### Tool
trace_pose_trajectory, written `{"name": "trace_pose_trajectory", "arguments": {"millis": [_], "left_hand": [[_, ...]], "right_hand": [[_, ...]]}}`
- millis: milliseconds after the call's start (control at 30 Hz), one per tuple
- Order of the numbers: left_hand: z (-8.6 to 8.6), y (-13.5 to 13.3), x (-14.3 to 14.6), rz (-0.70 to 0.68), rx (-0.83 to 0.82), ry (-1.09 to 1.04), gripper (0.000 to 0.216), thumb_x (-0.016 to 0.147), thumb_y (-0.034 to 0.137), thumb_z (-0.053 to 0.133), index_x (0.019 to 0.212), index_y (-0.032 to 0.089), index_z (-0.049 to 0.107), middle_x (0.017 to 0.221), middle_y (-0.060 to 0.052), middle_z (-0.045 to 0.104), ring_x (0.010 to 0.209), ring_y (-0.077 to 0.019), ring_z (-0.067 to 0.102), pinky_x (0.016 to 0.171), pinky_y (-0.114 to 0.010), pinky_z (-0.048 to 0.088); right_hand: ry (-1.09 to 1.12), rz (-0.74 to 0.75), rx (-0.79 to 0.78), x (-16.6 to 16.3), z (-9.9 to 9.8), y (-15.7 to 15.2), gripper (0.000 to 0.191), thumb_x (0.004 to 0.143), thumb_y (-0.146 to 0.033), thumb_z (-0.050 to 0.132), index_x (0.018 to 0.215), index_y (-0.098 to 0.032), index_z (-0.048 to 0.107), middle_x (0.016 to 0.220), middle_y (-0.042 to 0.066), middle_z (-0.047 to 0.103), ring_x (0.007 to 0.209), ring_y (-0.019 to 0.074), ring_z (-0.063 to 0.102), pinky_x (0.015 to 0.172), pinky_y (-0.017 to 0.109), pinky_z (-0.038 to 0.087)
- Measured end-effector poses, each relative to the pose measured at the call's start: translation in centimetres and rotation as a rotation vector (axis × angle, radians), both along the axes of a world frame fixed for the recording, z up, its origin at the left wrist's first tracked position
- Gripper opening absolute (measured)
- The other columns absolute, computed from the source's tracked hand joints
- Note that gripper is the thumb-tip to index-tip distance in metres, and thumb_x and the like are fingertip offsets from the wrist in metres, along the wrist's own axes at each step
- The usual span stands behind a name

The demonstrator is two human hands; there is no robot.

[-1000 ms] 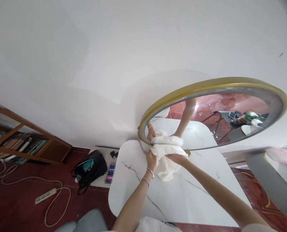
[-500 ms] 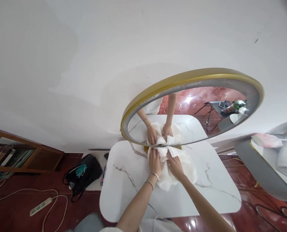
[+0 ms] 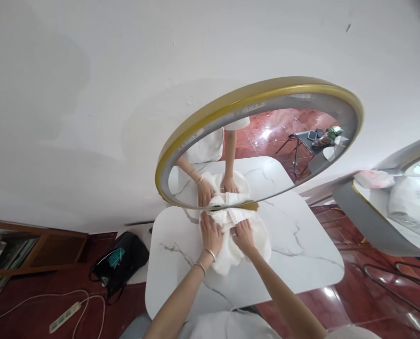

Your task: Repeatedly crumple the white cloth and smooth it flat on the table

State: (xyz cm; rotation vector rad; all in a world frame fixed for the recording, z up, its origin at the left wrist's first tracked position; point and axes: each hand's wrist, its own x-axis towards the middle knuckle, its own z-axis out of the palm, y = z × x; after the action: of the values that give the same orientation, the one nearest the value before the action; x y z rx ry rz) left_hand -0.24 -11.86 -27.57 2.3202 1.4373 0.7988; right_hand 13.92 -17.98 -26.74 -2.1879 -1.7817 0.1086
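Observation:
A crumpled white cloth [image 3: 257,240] lies on the white marble table [image 3: 302,254], right below the round gold-framed mirror [image 3: 231,101]. My left hand [image 3: 210,231] rests on the cloth's left side, fingers pointing toward the mirror and pressed into the fabric. Close beside it, my right hand [image 3: 244,234] grips the bunched middle of the cloth. The mirror reflects both hands and the cloth.
A black bag [image 3: 120,263] sits on the red tiled floor left of the table, with a power strip [image 3: 65,317] and cable nearby. A wooden shelf [image 3: 36,249] stands at the far left. A grey chair [image 3: 372,221] with white bundles stands at right.
My right hand came in from the cloth's far edge to sit next to the left hand, and the cloth is now gathered into a tighter bunch. The camera view shifted, moving the mirror leftward.

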Motion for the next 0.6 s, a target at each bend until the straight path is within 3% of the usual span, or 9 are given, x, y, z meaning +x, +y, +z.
{"name": "trace_pose_trajectory", "arguments": {"millis": [100, 267, 400, 500, 600], "left_hand": [[0.0, -3.5, 4.0, -0.062, -0.004, 0.013, 0.063, 0.085, 0.025, 0.048, 0.142, 0.008, 0.029, 0.151, -0.021, 0.023, 0.142, -0.0342, 0.014, 0.111, -0.055, 0.030], [0.2, -5.4, 8.8, 0.036, -0.052, 0.032, 0.064, 0.085, 0.026, 0.049, 0.141, 0.005, 0.029, 0.152, -0.025, 0.018, 0.142, -0.0366, 0.005, 0.111, -0.060, 0.025], [0.0, -5.2, 9.1, 0.054, -0.034, 0.064, 0.063, 0.086, 0.029, 0.049, 0.141, 0.005, 0.029, 0.153, -0.023, 0.014, 0.143, -0.0354, 0.004, 0.112, -0.059, 0.024], [-0.3, -5.5, 8.2, 0.029, -0.033, 0.126, 0.060, 0.088, 0.035, 0.047, 0.139, 0.006, 0.033, 0.153, -0.021, 0.017, 0.143, -0.0347, 0.009, 0.112, -0.056, 0.026], [-0.5, -6.8, 6.4, -0.004, -0.049, 0.178, 0.063, 0.091, 0.041, 0.043, 0.142, 0.008, 0.027, 0.152, -0.020, 0.021, 0.143, -0.0324, 0.013, 0.111, -0.054, 0.029]], "right_hand": [[-0.032, -0.120, 0.013, 3.8, 0.1, -1.0, 0.041, 0.085, -0.022, 0.040, 0.119, -0.007, 0.056, 0.121, 0.019, 0.058, 0.122, 0.0315, 0.043, 0.107, 0.053, 0.026], [-0.008, -0.067, -0.088, 9.1, 0.3, -0.2, 0.032, 0.080, -0.024, 0.045, 0.105, -0.010, 0.061, 0.108, 0.017, 0.064, 0.111, 0.0295, 0.052, 0.103, 0.048, 0.030], [0.028, -0.015, -0.137, 11.1, 0.2, 1.0, 0.033, 0.075, -0.026, 0.051, 0.103, -0.010, 0.060, 0.092, 0.014, 0.067, 0.096, 0.0291, 0.057, 0.098, 0.048, 0.032], [0.046, 0.023, -0.130, 10.8, 0.3, 0.5, 0.043, 0.075, -0.023, 0.050, 0.116, -0.012, 0.055, 0.104, 0.014, 0.065, 0.105, 0.0289, 0.054, 0.100, 0.047, 0.031], [0.075, 0.101, -0.071, 8.9, 0.5, -2.1, 0.051, 0.080, -0.021, 0.044, 0.131, -0.014, 0.044, 0.128, 0.014, 0.054, 0.122, 0.0263, 0.044, 0.103, 0.043, 0.030]]}}
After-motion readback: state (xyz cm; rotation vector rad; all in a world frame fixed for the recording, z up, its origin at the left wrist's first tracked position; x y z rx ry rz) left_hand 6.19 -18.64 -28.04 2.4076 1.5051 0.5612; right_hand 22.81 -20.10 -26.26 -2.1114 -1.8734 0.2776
